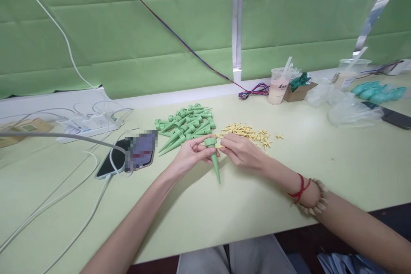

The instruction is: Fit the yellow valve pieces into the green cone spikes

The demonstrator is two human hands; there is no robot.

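Note:
My left hand [195, 152] grips a green plastic watering spike [215, 163] below its round cap, and the pointed end slants down over the table. Close against it on the right, my right hand [239, 150] pinches a small yellow plastic piece [219, 147] at the side of the spike. Whether the piece sits in a hole there I cannot tell. Behind my left hand lies a pile of green spikes [188, 124]. A heap of small yellow pieces [250, 132] spreads behind my right hand.
Two phones [141, 150] with white cables lie on the table [272, 218] at left, near a power strip [91, 124]. At the back right stand a drink cup [278, 87], a small cardboard box [298, 93], a second cup [348, 75], plastic bags [349, 109] and a dark phone [390, 115].

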